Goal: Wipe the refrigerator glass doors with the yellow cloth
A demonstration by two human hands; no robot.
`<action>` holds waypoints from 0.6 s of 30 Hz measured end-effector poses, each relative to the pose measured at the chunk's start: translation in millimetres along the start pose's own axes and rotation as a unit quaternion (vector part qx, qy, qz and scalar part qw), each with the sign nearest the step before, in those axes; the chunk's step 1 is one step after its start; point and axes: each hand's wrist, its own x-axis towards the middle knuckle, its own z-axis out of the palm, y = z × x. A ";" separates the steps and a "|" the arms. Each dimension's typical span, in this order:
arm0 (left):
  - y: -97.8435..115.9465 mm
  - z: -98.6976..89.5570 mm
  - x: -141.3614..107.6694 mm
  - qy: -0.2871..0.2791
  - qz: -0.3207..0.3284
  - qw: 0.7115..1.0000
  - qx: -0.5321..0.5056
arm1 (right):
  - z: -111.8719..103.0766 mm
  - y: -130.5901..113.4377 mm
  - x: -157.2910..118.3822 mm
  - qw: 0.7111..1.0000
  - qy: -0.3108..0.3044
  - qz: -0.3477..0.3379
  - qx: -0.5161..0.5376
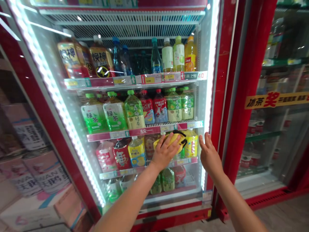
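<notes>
My left hand [166,151] presses down on a yellow cloth [175,140] with black edging, fingers spread across it. The cloth is at the front of the drinks cooler, just under the price rail [145,130] of the middle shelf, and covers part of the bottles behind it. Streaks of reflected light suggest a glass pane in front of the shelves. Near the cooler's lit right edge, my right hand [210,154] is raised with its fingers stretched out and holds nothing. A yellow-labelled bottle [192,143] shows between the two hands.
Bottled drinks line several shelves, among them green tea bottles [114,111] and large brown bottles [72,58]. Cartons [31,206] and large cans [50,174] are stacked at left. Another red-framed cooler [253,64] stands at right, with tiled floor below.
</notes>
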 end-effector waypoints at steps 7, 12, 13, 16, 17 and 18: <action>-33.1 -28.2 -31.7 -0.025 -0.227 0.973 0.024 | -8.3 -16.1 1.3 0.999 -0.020 0.038 -0.002; -21.9 -27.2 -53.7 -0.018 -0.049 0.999 -0.001 | -2.8 -65.2 4.0 1.000 0.015 -0.001 0.014; -28.1 -27.2 -47.8 -0.022 -0.039 0.999 -0.005 | -1.8 -76.4 4.9 0.999 0.015 -0.025 0.018; -56.4 -33.0 -30.5 -0.027 -0.124 0.992 0.000 | -0.2 -103.8 7.6 0.997 0.015 -0.076 0.025; -63.4 -36.1 -30.0 -0.024 -0.168 0.986 0.006 | 0.1 -110.0 8.4 0.996 0.019 -0.080 0.026; -66.8 -39.1 -33.6 -0.019 -0.211 0.977 0.012 | 0.4 -114.9 9.1 0.996 0.024 -0.079 0.026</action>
